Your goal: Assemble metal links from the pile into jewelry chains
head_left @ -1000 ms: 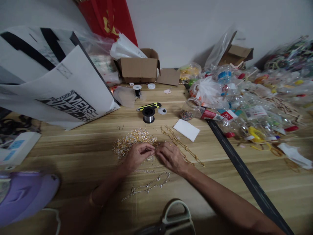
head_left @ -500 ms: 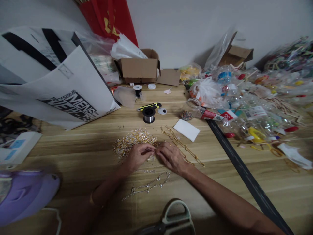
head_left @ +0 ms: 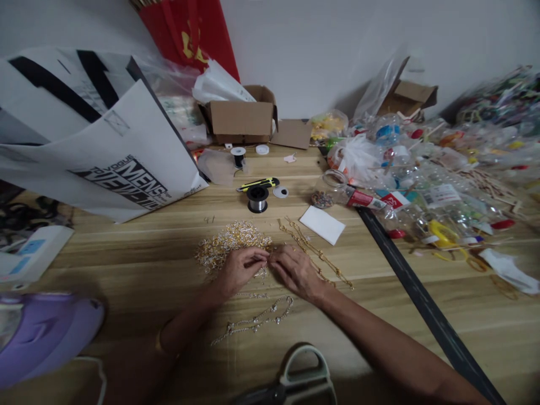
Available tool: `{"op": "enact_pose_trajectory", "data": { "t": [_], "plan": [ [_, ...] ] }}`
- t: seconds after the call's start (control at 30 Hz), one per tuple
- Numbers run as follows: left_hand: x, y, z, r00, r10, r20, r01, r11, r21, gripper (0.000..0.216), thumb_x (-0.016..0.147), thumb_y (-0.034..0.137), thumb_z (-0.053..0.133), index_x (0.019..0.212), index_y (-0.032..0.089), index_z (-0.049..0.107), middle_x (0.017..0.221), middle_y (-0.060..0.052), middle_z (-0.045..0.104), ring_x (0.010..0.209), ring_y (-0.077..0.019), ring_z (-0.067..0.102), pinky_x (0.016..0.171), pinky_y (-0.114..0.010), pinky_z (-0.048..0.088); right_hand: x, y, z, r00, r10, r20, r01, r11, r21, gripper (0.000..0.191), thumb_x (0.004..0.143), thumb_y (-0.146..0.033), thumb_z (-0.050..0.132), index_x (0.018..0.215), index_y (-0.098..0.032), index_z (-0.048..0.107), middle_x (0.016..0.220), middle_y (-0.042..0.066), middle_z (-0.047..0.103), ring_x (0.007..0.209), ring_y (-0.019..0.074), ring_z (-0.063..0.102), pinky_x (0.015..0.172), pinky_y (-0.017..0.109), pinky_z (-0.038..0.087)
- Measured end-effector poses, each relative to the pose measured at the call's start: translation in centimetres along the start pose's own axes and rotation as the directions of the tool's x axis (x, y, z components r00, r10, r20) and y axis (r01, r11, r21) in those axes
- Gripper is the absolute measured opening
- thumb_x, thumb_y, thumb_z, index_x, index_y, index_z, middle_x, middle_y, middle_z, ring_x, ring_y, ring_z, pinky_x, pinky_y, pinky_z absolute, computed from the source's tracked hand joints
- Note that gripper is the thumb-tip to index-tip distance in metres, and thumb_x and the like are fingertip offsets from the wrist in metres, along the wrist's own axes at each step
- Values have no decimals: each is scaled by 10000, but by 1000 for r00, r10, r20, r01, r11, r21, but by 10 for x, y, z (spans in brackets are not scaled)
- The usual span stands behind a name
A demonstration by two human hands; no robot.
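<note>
My left hand (head_left: 243, 268) is closed in a pinch at the near edge of a pile of small gold and silver jewelry pieces (head_left: 228, 242). Fingertip to fingertip with it, my right hand (head_left: 295, 269) is also closed, fingers bent down. Whatever sits between the fingertips is too small to make out. Gold beaded chains (head_left: 323, 256) lie just right of my right hand. Nearer to me, a silver chain with beads (head_left: 257, 320) rests in a loop, with a shorter piece of silver chain (head_left: 253, 295) above it.
Beyond the pile stand a wire spool (head_left: 257, 199), a yellow-black utility knife (head_left: 259, 184) and a jar of beads (head_left: 329, 191). White paper (head_left: 323, 225) lies to the right. Scissors (head_left: 306, 374) are at the front. A white bag (head_left: 126, 152) stands left, plastic bottles (head_left: 422, 191) right.
Both hands stay together in nearly the same place and pose. The whole view has shifted very slightly; no object has visibly moved on the table.
</note>
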State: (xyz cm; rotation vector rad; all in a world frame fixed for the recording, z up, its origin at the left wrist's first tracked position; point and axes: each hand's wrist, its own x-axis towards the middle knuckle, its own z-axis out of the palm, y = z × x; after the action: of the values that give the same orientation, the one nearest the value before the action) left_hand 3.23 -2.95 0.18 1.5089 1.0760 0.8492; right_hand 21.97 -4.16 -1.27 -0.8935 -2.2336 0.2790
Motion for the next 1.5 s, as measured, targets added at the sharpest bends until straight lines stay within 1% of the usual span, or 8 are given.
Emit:
{"op": "enact_pose_trajectory", "data": {
  "t": [0.37,0.53,0.77,0.97,1.07,1.23,1.4,1.5],
  "plan": [
    [0,-2,1,999,28,-17,-28,999,16,144,701,181,640,836,144,671,823,-63,722,774,-161,677,757,-270,546,0,0,0,1000,0,-2,0,1000,5,115,925,-182,434,955,-177,545,889,73,623,816,172,571,739,310,463],
    [0,1,-1,1000,5,-18,-4,1000,25,51,692,174,649,723,137,663,724,-46,707,702,-149,660,688,-241,532,0,0,0,1000,0,-5,0,1000,-9,120,929,-193,429,948,-177,546,892,77,618,833,177,563,741,314,457],
    [0,2,-2,1000,0,-24,1,999,46,46,695,175,663,697,132,679,706,-45,704,661,-137,639,645,-217,503,1,-1,-1,1000,-4,0,4,1000,-14,122,927,-178,427,940,-166,548,864,71,608,789,170,541,705,296,441],
    [1,-1,-3,998,62,-10,-61,996,70,56,711,168,643,715,131,685,725,-46,703,683,-138,639,654,-220,502,2,-1,-2,1000,-4,2,4,1000,-8,120,926,-179,427,943,-168,545,878,74,610,809,173,546,732,302,441],
    [1,0,-4,991,130,-7,-129,988,88,69,728,168,629,706,131,683,732,-52,691,692,-141,638,652,-224,501,2,-1,-2,1000,-1,0,1,1000,10,114,924,-177,430,942,-172,542,874,70,611,813,174,548,738,304,445],
    [3,2,-6,970,242,25,-243,952,185,97,750,170,618,712,135,701,731,-64,686,698,-147,633,644,-231,494,1,1,1,1000,11,-10,-11,1000,20,104,923,-190,440,933,-175,543,861,67,603,792,169,545,716,296,450],
    [3,2,-6,966,257,19,-256,945,202,87,740,156,623,709,137,703,731,-64,686,701,-147,635,658,-233,500,-1,3,2,1000,1,-8,-1,1000,10,101,921,-188,445,935,-177,544,855,65,605,789,169,542,716,296,449],
    [2,1,-4,978,207,14,-207,967,146,78,724,139,618,701,135,693,734,-58,689,694,-140,639,653,-223,510,-1,3,2,1000,1,-5,-1,1000,1,101,919,-184,447,928,-173,547,847,66,607,787,171,543,713,300,450]
  ]
}}
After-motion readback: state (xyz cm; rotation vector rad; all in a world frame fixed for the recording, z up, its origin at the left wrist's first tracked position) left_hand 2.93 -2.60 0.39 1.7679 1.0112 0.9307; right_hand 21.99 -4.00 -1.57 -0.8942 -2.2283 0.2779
